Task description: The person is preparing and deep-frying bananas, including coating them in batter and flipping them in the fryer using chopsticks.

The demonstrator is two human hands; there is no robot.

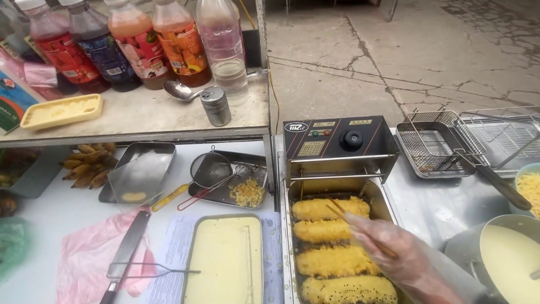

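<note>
Nearest us, our right hand point(413, 264), in a thin clear glove, comes in from the lower right with its fingers closed around a pair of wooden chopsticks point(360, 228); the left hand is out of view. The chopstick tips reach over the fryer basin point(388, 205), where four battered, golden pieces point(336, 260) lie in a near-to-far row, the tips close to the farthest two. We judge these pieces light but fragile: crisp crust, soft core, slick with oil, so best pinched gently across the middle, not at an end. Left on the desk point(56, 211) sits a tray of pale batter point(225, 259). Farther off stand the fryer's control box point(337, 141), a wire basket point(436, 141) and bottles of syrup point(135, 39).
</note>
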